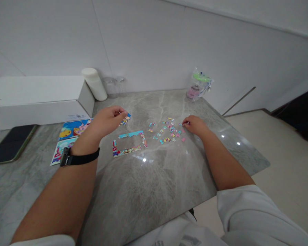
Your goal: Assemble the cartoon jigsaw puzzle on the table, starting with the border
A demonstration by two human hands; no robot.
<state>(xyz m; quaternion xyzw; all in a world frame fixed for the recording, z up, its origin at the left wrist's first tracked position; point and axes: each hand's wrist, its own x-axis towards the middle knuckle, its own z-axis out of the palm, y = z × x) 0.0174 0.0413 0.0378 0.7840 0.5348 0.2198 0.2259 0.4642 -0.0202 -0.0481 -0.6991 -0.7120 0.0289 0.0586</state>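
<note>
A half-built jigsaw frame (pixel 129 144) lies on the grey marble table (pixel 154 184), only its colourful border joined. My left hand (pixel 106 119), with a black watch on the wrist, hovers just behind it, fingers curled at a small cluster of pieces (pixel 125 119). To the right, several loose pieces (pixel 166 132) are scattered. My right hand (pixel 193 124) rests at their right edge, fingertips pinched on a tiny piece.
A picture sheet (pixel 69 135) lies left of the puzzle. A white box (pixel 38 99), a dark tablet (pixel 11 143), a white cylinder (pixel 94 83), two clear jars (pixel 114 84) and a bagged container (pixel 197 85) stand near the wall. The table's right edge drops to the floor.
</note>
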